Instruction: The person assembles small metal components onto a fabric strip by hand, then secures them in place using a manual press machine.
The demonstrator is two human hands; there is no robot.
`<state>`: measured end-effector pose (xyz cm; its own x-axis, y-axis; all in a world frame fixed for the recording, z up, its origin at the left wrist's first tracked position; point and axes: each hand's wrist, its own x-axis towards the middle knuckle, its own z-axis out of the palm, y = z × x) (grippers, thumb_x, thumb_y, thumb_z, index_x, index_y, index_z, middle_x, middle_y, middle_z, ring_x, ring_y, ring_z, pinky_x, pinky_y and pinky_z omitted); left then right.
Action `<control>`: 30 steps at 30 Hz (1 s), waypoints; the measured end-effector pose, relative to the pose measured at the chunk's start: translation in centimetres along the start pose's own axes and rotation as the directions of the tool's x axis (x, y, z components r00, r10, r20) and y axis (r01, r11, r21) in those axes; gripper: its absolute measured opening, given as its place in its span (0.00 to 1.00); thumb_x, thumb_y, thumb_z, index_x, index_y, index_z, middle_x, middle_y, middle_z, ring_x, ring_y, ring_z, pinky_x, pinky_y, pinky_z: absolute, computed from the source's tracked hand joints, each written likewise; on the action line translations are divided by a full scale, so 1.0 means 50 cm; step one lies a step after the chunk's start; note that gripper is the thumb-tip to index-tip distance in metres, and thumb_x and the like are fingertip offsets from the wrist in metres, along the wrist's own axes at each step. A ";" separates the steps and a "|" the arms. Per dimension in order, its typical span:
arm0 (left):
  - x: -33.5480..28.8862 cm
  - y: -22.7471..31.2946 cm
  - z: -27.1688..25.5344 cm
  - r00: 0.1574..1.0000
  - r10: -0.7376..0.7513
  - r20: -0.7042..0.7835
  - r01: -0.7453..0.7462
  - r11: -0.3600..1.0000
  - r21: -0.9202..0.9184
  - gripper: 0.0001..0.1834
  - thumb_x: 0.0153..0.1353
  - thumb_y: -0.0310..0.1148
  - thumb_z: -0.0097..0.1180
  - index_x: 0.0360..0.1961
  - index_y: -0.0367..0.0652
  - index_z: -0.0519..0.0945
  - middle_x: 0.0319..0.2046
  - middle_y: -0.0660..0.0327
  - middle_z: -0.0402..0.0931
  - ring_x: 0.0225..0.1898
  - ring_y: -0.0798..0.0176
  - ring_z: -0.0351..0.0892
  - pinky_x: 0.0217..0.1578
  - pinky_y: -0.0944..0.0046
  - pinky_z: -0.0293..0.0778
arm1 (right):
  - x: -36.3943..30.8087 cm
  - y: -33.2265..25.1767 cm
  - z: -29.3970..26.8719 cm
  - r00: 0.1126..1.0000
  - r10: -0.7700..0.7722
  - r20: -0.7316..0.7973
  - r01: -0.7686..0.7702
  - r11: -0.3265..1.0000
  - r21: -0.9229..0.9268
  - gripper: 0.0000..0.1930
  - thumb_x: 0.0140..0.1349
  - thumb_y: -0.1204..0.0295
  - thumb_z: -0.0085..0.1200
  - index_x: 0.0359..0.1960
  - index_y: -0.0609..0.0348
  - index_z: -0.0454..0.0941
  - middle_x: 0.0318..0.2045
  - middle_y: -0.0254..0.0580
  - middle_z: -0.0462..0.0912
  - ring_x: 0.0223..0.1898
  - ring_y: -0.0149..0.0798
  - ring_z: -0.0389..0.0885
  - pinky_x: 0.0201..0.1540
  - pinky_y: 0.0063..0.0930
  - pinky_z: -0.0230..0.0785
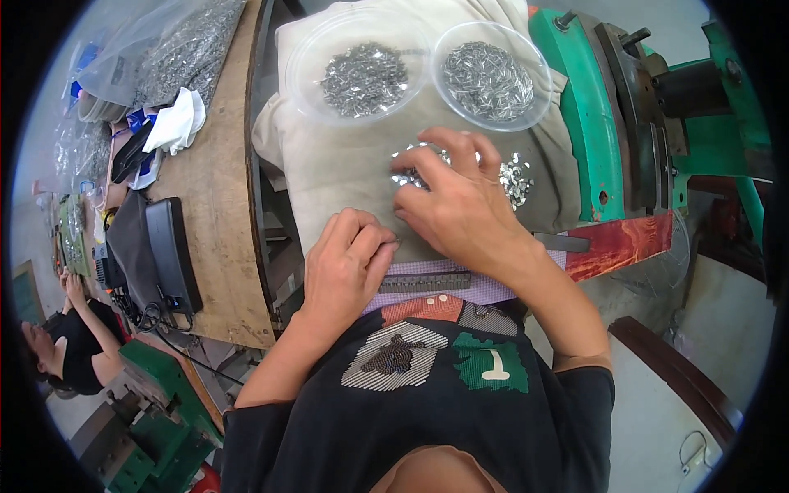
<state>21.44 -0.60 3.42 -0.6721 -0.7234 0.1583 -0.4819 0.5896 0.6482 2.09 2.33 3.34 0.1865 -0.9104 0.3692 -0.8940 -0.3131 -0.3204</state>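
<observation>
My left hand (345, 255) is closed, its thumb and fingers pinched together over the cloth; what lies between them is too small to name. My right hand (460, 193) arches over a pile of small shiny metal pieces (516, 181), fingers curved and apart, with some pieces showing between them. Just below both hands, a dark slotted metal strip (423, 283) lies along the near edge of the work surface. A beige cloth (316, 177) covers the surface under the hands.
Two clear round tubs hold small metal parts: a wide one (300, 82) and a smaller one (538, 90). A green machine (588, 131) stands at right, near a flat grey bar (565, 242). A wooden table (222, 164) runs along the left; beyond it sits another person (78, 345).
</observation>
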 end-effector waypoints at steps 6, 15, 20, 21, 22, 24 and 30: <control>-0.009 0.006 -0.004 0.999 0.042 0.011 -0.041 0.998 -0.050 0.10 0.47 0.22 0.68 0.32 0.38 0.80 0.33 0.56 0.75 0.34 0.53 0.77 0.33 0.58 0.73 | -0.027 -0.013 -0.052 0.999 0.053 0.012 -0.053 0.999 0.006 0.07 0.45 0.68 0.67 0.26 0.46 0.82 0.48 0.25 0.80 0.61 0.45 0.67 0.62 0.44 0.48; -0.017 0.038 0.023 0.962 0.252 0.102 -0.234 0.959 -0.161 0.11 0.47 0.26 0.69 0.32 0.42 0.81 0.34 0.60 0.76 0.33 0.56 0.76 0.33 0.58 0.69 | -0.172 -0.062 -0.099 0.951 0.308 0.014 -0.309 0.951 0.022 0.08 0.44 0.65 0.70 0.26 0.44 0.84 0.48 0.24 0.81 0.59 0.46 0.67 0.58 0.45 0.49; -0.017 0.036 0.032 0.932 0.306 0.193 -0.284 0.950 -0.132 0.12 0.50 0.30 0.68 0.36 0.43 0.81 0.36 0.61 0.76 0.36 0.57 0.76 0.37 0.58 0.67 | -0.177 -0.072 -0.087 0.935 0.341 0.091 -0.349 0.933 0.089 0.07 0.46 0.64 0.69 0.27 0.43 0.85 0.49 0.24 0.81 0.59 0.46 0.67 0.58 0.46 0.50; -0.018 0.037 0.032 0.932 0.307 0.193 -0.285 0.949 -0.132 0.12 0.50 0.30 0.68 0.36 0.43 0.81 0.36 0.61 0.76 0.36 0.57 0.76 0.37 0.58 0.67 | -0.177 -0.066 -0.088 0.934 0.347 0.078 -0.354 0.931 0.088 0.07 0.46 0.64 0.69 0.28 0.43 0.85 0.48 0.24 0.81 0.59 0.46 0.66 0.59 0.47 0.50; -0.021 0.038 0.032 0.941 0.287 0.178 -0.267 0.955 -0.132 0.13 0.50 0.30 0.69 0.37 0.43 0.81 0.37 0.61 0.76 0.36 0.57 0.76 0.37 0.58 0.67 | -0.176 -0.059 -0.089 0.934 0.351 0.065 -0.356 0.930 0.089 0.07 0.47 0.64 0.69 0.28 0.43 0.85 0.48 0.24 0.81 0.60 0.46 0.66 0.59 0.47 0.50; -0.025 0.038 0.031 0.951 0.266 0.160 -0.247 0.960 -0.130 0.14 0.50 0.31 0.69 0.38 0.42 0.81 0.37 0.60 0.76 0.37 0.56 0.76 0.38 0.58 0.67 | -0.171 -0.045 -0.091 0.940 0.333 0.073 -0.339 0.938 0.075 0.06 0.47 0.65 0.68 0.28 0.42 0.86 0.48 0.24 0.80 0.60 0.46 0.66 0.59 0.48 0.50; -0.030 0.038 0.027 0.956 0.227 0.186 -0.207 0.970 -0.125 0.18 0.48 0.33 0.71 0.40 0.40 0.81 0.40 0.58 0.76 0.39 0.54 0.76 0.38 0.57 0.68 | -0.136 -0.016 -0.099 0.953 0.218 0.212 -0.242 0.965 0.097 0.07 0.45 0.68 0.68 0.28 0.42 0.86 0.52 0.25 0.79 0.62 0.48 0.64 0.62 0.46 0.48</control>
<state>20.78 2.11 3.41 -0.8565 -0.4906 0.1605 -0.2583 0.6765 0.6897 -0.47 10.14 5.41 0.0691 -0.9929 0.0972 -0.8689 -0.1078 -0.4831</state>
